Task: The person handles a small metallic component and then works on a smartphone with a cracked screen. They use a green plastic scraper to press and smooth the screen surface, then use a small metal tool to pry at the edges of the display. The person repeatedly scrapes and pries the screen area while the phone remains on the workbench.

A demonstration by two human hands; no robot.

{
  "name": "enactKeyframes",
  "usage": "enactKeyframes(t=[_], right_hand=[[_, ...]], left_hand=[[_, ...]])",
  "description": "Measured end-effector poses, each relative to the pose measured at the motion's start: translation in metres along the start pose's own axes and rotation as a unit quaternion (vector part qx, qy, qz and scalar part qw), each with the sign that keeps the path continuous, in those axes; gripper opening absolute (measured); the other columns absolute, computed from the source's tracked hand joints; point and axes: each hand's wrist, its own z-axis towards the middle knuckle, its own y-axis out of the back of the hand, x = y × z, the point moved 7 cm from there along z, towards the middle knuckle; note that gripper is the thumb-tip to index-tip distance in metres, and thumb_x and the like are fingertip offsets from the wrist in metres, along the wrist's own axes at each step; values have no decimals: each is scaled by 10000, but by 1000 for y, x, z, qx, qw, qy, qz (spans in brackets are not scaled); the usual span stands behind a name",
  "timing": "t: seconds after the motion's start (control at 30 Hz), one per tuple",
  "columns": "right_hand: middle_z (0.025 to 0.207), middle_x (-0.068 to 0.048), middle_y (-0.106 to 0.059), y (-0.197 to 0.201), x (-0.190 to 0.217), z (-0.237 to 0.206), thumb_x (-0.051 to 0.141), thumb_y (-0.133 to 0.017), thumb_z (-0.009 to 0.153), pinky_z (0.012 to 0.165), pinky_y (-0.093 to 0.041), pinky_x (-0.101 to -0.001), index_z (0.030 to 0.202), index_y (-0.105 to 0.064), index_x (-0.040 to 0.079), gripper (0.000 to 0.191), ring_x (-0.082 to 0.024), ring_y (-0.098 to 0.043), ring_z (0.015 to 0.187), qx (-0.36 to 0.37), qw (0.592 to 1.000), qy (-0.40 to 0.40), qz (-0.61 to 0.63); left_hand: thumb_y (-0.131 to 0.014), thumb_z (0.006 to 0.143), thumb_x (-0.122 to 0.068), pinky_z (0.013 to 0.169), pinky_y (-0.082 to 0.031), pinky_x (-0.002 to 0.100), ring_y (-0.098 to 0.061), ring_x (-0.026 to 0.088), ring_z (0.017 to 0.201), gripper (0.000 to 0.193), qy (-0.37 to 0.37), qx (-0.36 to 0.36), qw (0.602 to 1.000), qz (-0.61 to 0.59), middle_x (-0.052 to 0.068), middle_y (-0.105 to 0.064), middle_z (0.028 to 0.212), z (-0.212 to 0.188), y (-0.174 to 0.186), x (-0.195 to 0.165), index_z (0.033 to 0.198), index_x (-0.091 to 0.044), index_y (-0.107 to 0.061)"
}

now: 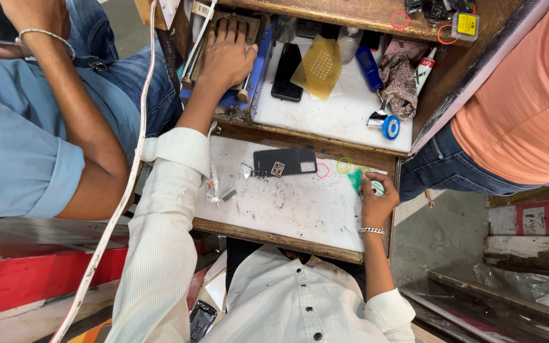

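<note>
While the left hand point(227, 57) lies flat, fingers spread, on a wooden-framed tray point(223, 47) at the far left of the upper shelf, the right hand point(375, 202) is closed around a small round green-and-white tape roll point(368, 185) at the right edge of the white scratched surface point(293, 206). Both hands are well apart. Just left of the roll lie two thin rubber rings, one green point(344, 165) and one pink point(322, 170), touching the surface. Beside them rests a dark rectangular phone back point(285, 161) with a small patterned square on it. Nearer the left sleeve sits a crumpled clear plastic wrapper point(217, 190). Farther off, the white shelf point(338, 108) carries a black phone point(286, 72), a yellow perforated sheet point(318, 65), a blue bottle point(370, 68) and a blue tape roll point(390, 127).
</note>
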Motion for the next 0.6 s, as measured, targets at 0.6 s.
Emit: enactKeyframes(t=[0.6], right_hand=[[848, -27, -693, 5, 4, 0, -3, -766, 918, 512, -462, -204, 950, -703, 3, 71, -62, -618, 618, -4, 1000, -4, 9]], left_hand=[[-315, 1102, -477, 1269, -118, 504, -190, 393, 1553, 708, -61, -50, 997, -3, 268, -278, 1640, -33, 6, -2, 1561, 61, -356]])
